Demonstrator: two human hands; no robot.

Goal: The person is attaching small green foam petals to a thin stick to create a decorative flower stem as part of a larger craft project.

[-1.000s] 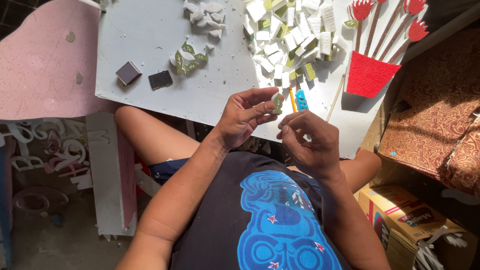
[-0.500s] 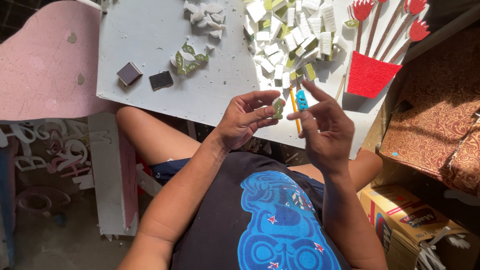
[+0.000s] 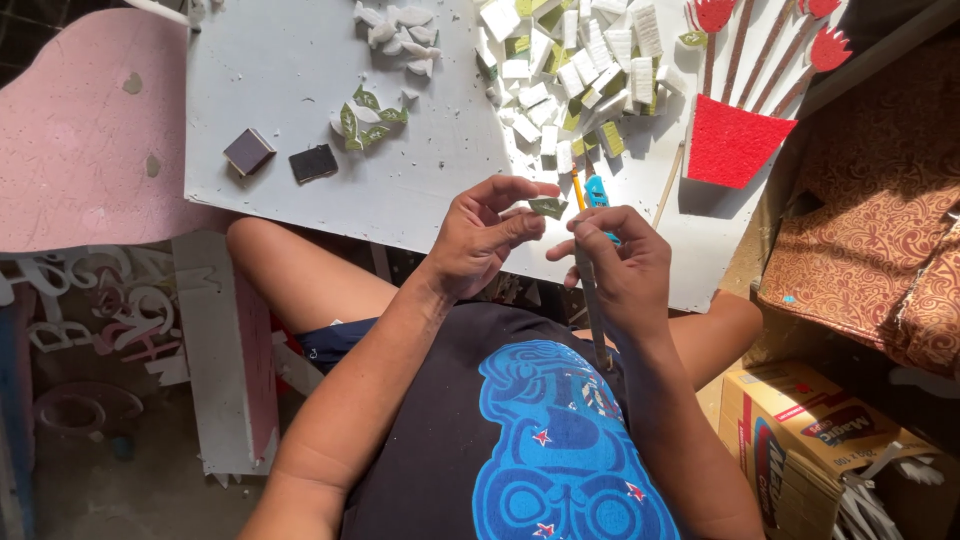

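Fingertips [image 3: 528, 222] of the left hand [image 3: 480, 240] pinch a small green foam leaf [image 3: 548, 207] above the white board [image 3: 400, 190] edge, while the right hand [image 3: 615, 265], at 3 o'clock, closes around a thin stick [image 3: 592, 310]; a loose pinch could likely drop the leaf.

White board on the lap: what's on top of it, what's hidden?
On the white board: two dark squares, green leaf cutouts, a pile of white foam pieces, and a red pot shape with flowers. The left hand and right hand cover its near edge.
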